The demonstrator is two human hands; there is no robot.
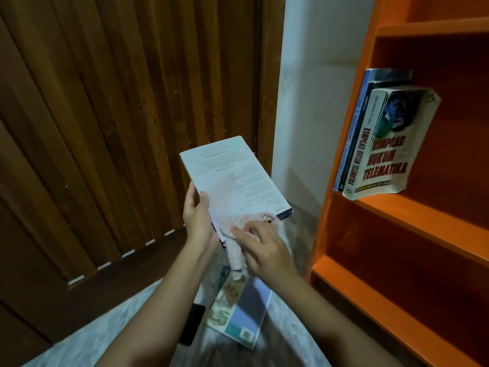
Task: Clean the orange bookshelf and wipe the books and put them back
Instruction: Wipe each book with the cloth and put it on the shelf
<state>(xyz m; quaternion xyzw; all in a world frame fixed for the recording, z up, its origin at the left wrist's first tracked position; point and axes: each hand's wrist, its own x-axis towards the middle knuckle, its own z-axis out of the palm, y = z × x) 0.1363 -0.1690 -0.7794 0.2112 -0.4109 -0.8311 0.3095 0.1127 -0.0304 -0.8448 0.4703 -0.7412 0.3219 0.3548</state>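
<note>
My left hand (198, 219) grips the near left edge of a white book (232, 176), held tilted in front of me with its printed back cover up. My right hand (264, 247) holds a pale pink cloth (239, 229) against the book's near end; part of the cloth hangs down below the book. The orange bookshelf (412, 215) stands at the right. On its middle shelf a few books (381, 144) stand leaning, the front one white with red lettering.
A stack of books (240, 308) lies on the marbled floor (105, 335) below my hands, with a dark phone-like object (191, 324) beside it. A brown slatted wooden door (119, 128) fills the left. A white wall (317, 102) sits between door and shelf.
</note>
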